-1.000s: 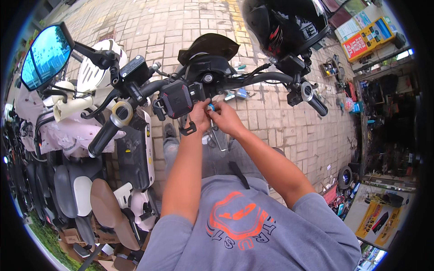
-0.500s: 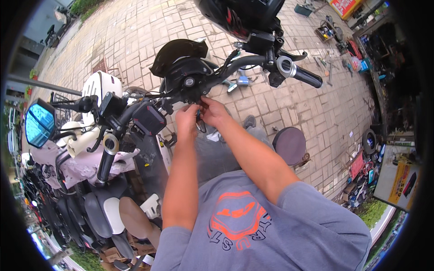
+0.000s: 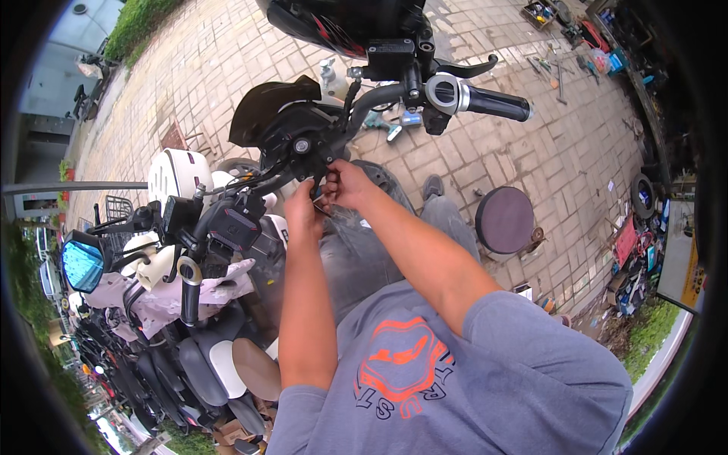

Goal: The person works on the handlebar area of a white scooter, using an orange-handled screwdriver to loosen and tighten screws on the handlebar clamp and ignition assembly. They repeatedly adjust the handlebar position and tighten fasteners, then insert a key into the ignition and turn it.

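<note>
- Progress: we judge the work mid-course; our hands are at the steering head (image 3: 297, 144) of the scooter, its handlebar (image 3: 394, 95) mounted, tools (image 3: 390, 125) lying on the paving beyond.
- Left hand (image 3: 303, 212): raised, forearm near upright, fingers curled together just under the head; what they grip we cannot tell.
- Right hand (image 3: 349, 184): reaching in from the right, fingers pinched on a small part, touching the left.
</note>
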### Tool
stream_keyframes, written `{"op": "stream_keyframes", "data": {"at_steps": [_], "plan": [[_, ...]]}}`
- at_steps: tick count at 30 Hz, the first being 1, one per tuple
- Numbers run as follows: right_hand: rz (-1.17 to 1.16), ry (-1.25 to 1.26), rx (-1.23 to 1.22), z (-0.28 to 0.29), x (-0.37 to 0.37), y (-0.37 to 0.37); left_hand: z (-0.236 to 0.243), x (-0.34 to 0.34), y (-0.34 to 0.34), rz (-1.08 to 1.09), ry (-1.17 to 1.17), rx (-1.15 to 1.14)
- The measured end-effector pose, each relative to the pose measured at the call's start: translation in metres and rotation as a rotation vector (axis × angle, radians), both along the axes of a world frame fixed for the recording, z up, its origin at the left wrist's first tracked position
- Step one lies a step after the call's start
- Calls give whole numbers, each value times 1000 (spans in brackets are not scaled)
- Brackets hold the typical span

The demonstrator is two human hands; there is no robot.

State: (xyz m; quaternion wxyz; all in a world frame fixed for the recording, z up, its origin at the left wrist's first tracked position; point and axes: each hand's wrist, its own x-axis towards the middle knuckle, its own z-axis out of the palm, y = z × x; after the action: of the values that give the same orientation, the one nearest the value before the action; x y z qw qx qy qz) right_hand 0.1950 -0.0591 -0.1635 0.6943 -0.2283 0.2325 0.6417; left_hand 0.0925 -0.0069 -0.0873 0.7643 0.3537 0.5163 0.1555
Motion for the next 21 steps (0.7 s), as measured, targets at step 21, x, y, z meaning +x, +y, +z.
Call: {"op": "stream_keyframes", "data": {"at_steps": [21], "plan": [[-79,-1047,-438,9,-17,7,8,8,-14,-296,296,706]]}}
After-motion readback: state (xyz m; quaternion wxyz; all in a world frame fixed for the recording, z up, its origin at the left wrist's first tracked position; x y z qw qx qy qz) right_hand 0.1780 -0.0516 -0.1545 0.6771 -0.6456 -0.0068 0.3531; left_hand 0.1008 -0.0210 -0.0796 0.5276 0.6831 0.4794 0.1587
